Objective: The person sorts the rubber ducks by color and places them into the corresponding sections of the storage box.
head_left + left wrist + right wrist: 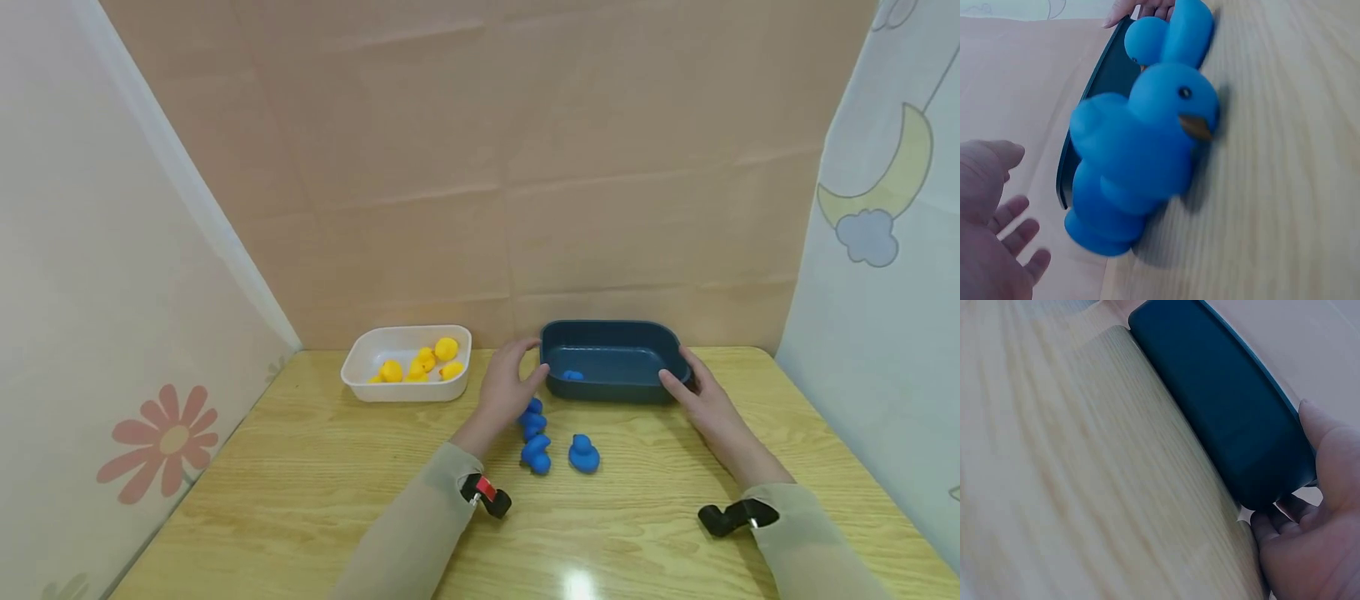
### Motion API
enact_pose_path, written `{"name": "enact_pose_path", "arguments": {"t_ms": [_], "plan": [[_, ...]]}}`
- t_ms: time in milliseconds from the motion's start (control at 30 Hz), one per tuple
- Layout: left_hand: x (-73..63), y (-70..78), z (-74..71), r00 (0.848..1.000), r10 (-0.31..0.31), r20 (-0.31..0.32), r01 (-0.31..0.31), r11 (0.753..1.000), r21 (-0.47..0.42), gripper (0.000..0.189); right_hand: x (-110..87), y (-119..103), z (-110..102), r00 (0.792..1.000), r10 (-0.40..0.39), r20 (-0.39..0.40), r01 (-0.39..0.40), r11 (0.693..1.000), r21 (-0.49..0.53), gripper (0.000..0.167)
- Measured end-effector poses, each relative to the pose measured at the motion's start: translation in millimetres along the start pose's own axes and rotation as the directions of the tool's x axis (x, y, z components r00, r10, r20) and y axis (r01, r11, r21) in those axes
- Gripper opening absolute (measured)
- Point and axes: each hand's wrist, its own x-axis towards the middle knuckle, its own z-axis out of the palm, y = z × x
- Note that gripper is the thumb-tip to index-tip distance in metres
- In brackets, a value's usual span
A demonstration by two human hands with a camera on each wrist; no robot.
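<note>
A dark blue plastic basin (pixel 607 392) stands at the back of the table, with a bit of a blue toy duck (pixel 573 376) showing inside. My right hand (pixel 708 408) grips its right end, thumb at the rim and fingers curled against the end wall, as the right wrist view shows. At the left end is my left hand (pixel 504 387), fingers spread and relaxed; a gap shows between it and the basin in the left wrist view. Several blue rubber ducks (pixel 1154 137) lie close before that hand, partly hidden by it in the head view. Another blue duck (pixel 583 455) sits in front of the basin.
Left of the basin stands a white basin (pixel 408 393) holding several yellow rubber ducks (pixel 446 349). A brown cloth backdrop (pixel 390 183) rises behind the wooden table (pixel 315 500). Patterned white curtains (pixel 892 333) flank both sides.
</note>
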Motion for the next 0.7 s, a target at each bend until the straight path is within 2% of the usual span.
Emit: {"name": "enact_pose_path", "arguments": {"t_ms": [200, 400, 600, 700], "plan": [[-11.2, -4.5, -8.3, 0.998, 0.051, 0.034, -0.050, 0.998, -0.029, 0.047, -1.4, 0.6, -3.7, 1.000, -0.001, -0.003, 0.001, 1.000, 0.002, 0.094], [-17.4, -10.0, -8.9, 0.994, 0.086, 0.067, -0.085, 0.996, -0.014, 0.046, -5.2, -0.2, -8.4, 1.000, 0.008, -0.012, -0.008, 1.000, -0.006, 0.094], [-21.5, -16.0, -8.0, 0.991, 0.080, 0.105, -0.078, 0.997, -0.021, 0.046, -6.9, -1.9, -12.1, 1.000, 0.009, -0.001, -0.009, 1.000, -0.005, 0.096], [-22.9, -17.1, -9.0, 0.990, 0.056, 0.132, -0.055, 0.998, -0.016, 0.047, -6.8, -3.8, -13.5, 1.000, 0.011, 0.004, -0.011, 1.000, -0.012, 0.097]]}}
